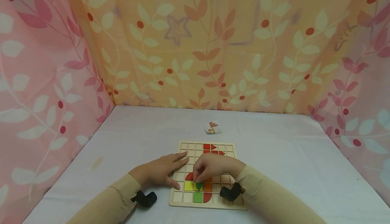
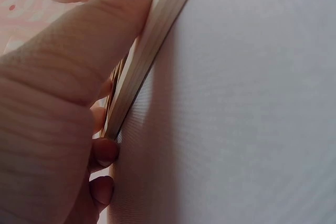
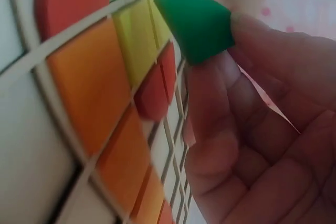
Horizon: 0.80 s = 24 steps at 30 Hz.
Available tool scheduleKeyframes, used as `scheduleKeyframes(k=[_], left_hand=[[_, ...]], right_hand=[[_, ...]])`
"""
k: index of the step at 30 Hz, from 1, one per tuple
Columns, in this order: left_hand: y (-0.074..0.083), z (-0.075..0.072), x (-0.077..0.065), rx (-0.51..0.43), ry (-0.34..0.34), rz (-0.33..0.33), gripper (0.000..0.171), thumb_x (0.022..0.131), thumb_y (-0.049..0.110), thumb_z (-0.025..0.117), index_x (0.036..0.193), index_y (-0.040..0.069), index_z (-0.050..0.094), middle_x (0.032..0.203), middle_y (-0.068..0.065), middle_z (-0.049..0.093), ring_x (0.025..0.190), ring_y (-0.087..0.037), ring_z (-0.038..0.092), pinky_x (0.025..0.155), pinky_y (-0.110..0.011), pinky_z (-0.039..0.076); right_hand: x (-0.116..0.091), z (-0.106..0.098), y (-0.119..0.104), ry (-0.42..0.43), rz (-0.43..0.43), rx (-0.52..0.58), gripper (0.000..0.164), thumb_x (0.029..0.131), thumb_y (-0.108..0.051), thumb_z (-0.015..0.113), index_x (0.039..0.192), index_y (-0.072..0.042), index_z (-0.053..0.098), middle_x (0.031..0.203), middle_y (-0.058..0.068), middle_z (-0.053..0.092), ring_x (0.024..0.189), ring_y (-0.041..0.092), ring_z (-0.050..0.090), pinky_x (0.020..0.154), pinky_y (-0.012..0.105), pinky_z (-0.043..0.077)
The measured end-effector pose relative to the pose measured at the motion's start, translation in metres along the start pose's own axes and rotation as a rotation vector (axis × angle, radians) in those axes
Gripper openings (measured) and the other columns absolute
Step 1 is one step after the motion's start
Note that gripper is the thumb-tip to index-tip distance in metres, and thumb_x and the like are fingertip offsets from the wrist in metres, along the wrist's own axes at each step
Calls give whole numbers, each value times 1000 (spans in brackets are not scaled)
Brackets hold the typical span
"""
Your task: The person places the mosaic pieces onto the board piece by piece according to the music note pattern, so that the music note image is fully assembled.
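My right hand [image 1: 211, 165] pinches a dark green wooden piece with one curved side [image 3: 199, 27] between thumb and fingers. The piece is close over the yellow squares of a wooden grid board [image 1: 177, 197]. On the board's left edge [image 2: 152, 35] rests my left hand [image 1: 159, 169], fingers spread and thumb by the lower left. Set in the grid around the green piece are a yellow square [image 1: 188, 185], an orange square [image 3: 92, 85], a light green square [image 1: 198, 197] and rounded red pieces [image 1: 207, 197]. Higher up are red pointed pieces [image 1: 210, 147], partly behind my right hand.
Beyond the board's far edge lies a small card [image 1: 212, 127] printed with a coloured pattern on a grid. A white cloth [image 1: 274, 139] covers the table. Patterned curtains [image 1: 195, 47] enclose the back and both sides. A black wrist device [image 1: 231, 192] overlaps the board's lower right.
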<state>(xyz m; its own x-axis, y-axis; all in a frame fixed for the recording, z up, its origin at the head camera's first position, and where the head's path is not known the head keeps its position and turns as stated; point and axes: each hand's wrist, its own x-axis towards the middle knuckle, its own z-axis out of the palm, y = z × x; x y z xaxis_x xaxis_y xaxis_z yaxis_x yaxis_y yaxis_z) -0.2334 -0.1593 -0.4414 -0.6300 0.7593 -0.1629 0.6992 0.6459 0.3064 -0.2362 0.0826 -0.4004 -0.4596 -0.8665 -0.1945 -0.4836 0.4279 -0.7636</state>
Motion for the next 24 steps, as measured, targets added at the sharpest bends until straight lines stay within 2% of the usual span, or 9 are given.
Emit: scheduleKeyframes(k=[7, 12, 16, 19, 24], left_hand=[[-3, 1, 0, -11, 0, 14, 97, 71, 74, 48, 147, 23, 16, 154, 0, 9, 138, -23, 16, 106, -47, 24], [-4, 0, 0, -27, 14, 23, 95, 71, 74, 49, 147, 27, 18, 154, 1, 9, 137, -23, 18, 106, -46, 25], [-4, 0, 0, -46, 25, 28, 89, 71, 75, 48, 145, 32, 22, 154, 2, 9, 137, -24, 19, 105, -48, 26], [-4, 1, -1, -58, 29, 32, 89, 72, 74, 48, 145, 32, 22, 154, 2, 9, 136, -25, 20, 104, -49, 27], [-4, 0, -1, -56, 27, 37, 92, 73, 74, 48, 147, 27, 20, 154, 2, 9, 137, -25, 20, 104, -50, 27]], right_hand=[[22, 6, -13, -93, -39, -34, 6, 82, -10, 67, 82, -10, 73, 67, -13, 64, 60, -4, 50, 59, 16, 46], [36, 12, -20, -159, -60, -164, 6, 81, -13, 68, 83, -14, 75, 68, -17, 65, 63, -6, 48, 65, 13, 45], [42, 15, -25, -213, -45, -257, 7, 81, -15, 69, 82, -18, 76, 66, -18, 64, 63, -5, 46, 63, 12, 44], [44, 15, -28, -250, -34, -263, 9, 82, -12, 68, 83, -17, 76, 68, -17, 65, 63, -4, 46, 62, 12, 45], [45, 15, -29, -278, -27, -259, 12, 83, -7, 67, 84, -16, 75, 71, -14, 66, 65, -4, 47, 65, 12, 45]])
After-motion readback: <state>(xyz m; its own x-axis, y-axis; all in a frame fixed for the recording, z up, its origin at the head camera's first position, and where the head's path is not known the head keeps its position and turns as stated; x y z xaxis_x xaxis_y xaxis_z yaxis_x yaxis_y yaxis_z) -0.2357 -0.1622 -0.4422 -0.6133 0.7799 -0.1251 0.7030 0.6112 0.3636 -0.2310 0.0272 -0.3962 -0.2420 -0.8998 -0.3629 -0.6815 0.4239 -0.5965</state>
